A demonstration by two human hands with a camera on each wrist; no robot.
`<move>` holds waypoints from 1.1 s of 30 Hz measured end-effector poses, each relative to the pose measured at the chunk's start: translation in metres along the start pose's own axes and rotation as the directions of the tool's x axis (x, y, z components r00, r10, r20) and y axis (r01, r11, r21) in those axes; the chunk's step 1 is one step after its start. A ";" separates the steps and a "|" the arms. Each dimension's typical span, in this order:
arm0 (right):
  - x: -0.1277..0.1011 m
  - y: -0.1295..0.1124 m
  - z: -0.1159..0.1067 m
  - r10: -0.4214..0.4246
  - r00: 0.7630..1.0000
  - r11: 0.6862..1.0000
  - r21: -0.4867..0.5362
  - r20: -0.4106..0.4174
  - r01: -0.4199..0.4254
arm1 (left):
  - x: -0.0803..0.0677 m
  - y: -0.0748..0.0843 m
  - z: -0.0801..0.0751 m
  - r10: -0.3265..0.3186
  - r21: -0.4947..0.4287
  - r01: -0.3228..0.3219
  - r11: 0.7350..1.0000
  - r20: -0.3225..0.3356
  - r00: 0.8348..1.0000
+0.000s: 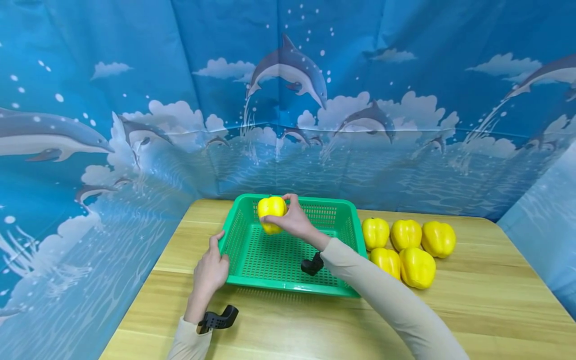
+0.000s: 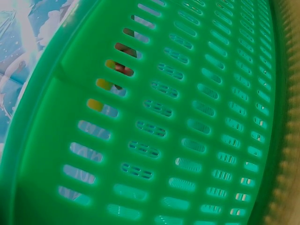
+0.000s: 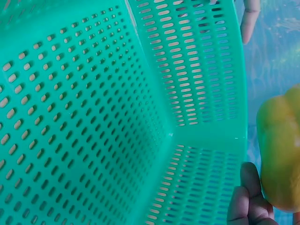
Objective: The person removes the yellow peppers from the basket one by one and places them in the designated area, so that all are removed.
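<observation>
My right hand grips a yellow bell pepper between thumb and fingers, over the left back part of a green plastic basket. In the right wrist view, fingertips lie against the side of the pepper, which overlaps the view's right edge. My left hand rests against the outer left side of the basket, fingers extended along the wall near the rim. The perforated basket wall fills most of the left wrist view, with bits of yellow and a finger showing through its slots.
Several yellow bell peppers stand in two rows on the wooden table, right of the basket. A blue dolphin-print curtain hangs behind the table and round its sides. Black wrist cameras are strapped to both arms.
</observation>
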State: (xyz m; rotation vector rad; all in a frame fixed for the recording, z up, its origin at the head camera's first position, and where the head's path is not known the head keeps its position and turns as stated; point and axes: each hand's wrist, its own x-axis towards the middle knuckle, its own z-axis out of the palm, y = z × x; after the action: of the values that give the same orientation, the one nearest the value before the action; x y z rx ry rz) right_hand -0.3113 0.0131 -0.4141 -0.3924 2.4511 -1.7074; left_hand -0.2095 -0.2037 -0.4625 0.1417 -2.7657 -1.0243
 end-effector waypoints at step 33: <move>-0.056 -0.004 -0.089 -0.048 0.999 0.998 -0.044 -0.012 0.047 | -0.001 0.002 -0.001 -0.016 -0.002 0.016 1.000 0.026 1.000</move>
State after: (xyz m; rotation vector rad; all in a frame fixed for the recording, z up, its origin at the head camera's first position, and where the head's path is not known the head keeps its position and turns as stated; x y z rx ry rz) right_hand -0.2797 0.1084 -0.3815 -0.4496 2.5117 -1.6818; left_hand -0.2081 -0.2022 -0.4608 0.1517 -2.7914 -1.0399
